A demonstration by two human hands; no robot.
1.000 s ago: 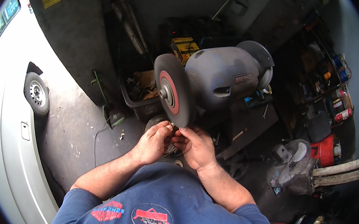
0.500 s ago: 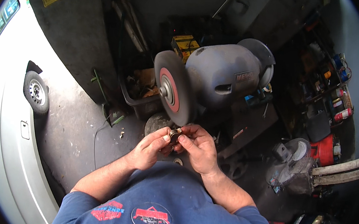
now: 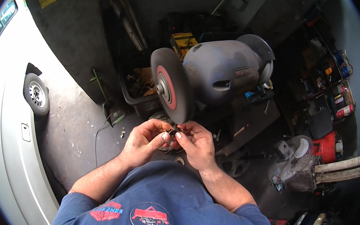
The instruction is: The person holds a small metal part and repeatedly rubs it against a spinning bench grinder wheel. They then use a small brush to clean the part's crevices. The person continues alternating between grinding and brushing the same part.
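Both my hands meet in front of my chest, pinching a small curved metal part (image 3: 172, 131) between thumbs and fingers. My left hand (image 3: 147, 139) grips its left side, and my right hand (image 3: 196, 144) its right side. Fingers cover much of the part, so its exact kind cannot be made out. Just beyond my fingertips is the dark round wheel (image 3: 181, 99) with a red centre disc, mounted on the left end of a grey bench grinder (image 3: 219, 68). A small gap seems to lie between the part and the wheel's lower edge.
A dark bin (image 3: 135, 99) with scraps stands behind the wheel. At right are a pedestal fan (image 3: 293, 159), a red container (image 3: 325, 147) and cluttered shelves (image 3: 323, 83). A light-coloured vehicle (image 3: 5, 147) stands at left, near a wheel with a tyre (image 3: 37, 93). A cable (image 3: 97, 136) trails over the floor.
The metal part has turned in my fingers and now shows darker. My left hand has shifted slightly left and up, with its thumb repositioned. The whole view has moved a little.
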